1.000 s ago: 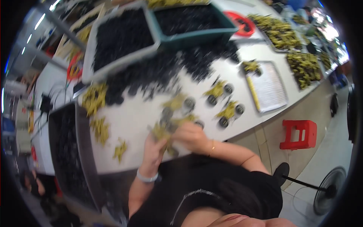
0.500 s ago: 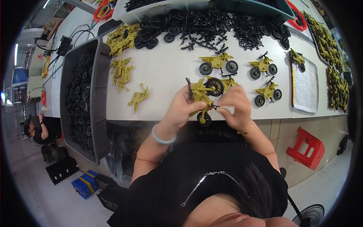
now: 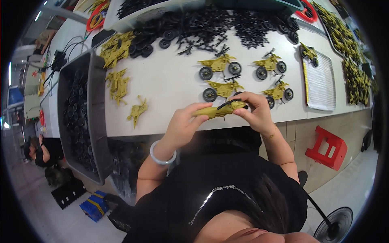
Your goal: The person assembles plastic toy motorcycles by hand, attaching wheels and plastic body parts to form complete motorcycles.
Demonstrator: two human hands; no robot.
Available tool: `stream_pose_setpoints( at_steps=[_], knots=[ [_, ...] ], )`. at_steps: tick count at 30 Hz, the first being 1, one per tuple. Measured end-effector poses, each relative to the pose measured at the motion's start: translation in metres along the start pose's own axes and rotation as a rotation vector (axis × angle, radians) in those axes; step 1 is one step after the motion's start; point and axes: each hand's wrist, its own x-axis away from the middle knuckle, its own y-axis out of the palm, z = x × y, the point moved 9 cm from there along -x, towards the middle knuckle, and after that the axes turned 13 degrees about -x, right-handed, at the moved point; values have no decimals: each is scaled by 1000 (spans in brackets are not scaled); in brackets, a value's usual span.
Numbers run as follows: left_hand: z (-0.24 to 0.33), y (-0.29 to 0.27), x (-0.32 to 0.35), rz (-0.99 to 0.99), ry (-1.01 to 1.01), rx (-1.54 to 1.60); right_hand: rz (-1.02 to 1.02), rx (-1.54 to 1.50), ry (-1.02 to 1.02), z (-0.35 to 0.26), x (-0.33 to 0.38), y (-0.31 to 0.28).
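Observation:
Between my hands, above the table's near edge, I hold a yellow-green toy motorcycle (image 3: pixel 219 113) with black parts. My left hand (image 3: pixel 184 121) pinches one end of it between thumb and fingers. At the other end my right hand (image 3: pixel 255 111) grips it, its fingers covering much of that end. Just beyond my hands stands a toy motorcycle (image 3: pixel 222 87) with black wheels and handlebars. Farther back is another toy motorcycle (image 3: pixel 219 65). Two more, an upper toy motorcycle (image 3: pixel 269 65) and a lower toy motorcycle (image 3: pixel 278 91), stand to the right.
Yellow-green bodies (image 3: pixel 117 86) lie at the table's left, beside a grey bin (image 3: pixel 101 117) of black wheels. Black wheels and small black parts (image 3: pixel 206 30) are heaped at the back. A white tray (image 3: pixel 322 93) lies at right, above a red stool (image 3: pixel 328 148). A co-worker (image 3: pixel 36 152) sits far left.
The held motorcycle has turned from upended to lying lengthwise between my hands. My right hand has moved from a small black part at its side to gripping its end. The view has shifted slightly.

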Motion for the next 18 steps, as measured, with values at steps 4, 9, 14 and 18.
stream_pose_setpoints(
  at_steps=[4, 9, 14, 18],
  knots=[
    [12, 13, 6, -14, 95, -205, -87, 160, -70, -10, 15, -3],
    [24, 41, -3, 6, 180, -171, -37, 146, 79, -5, 12, -61],
    [26, 27, -5, -54, 254, 6, 589, -62, -132, -47, 12, -320],
    [4, 20, 1, -52, 120, -86, 664, 32, 107, -14, 19, -430]
  ],
)
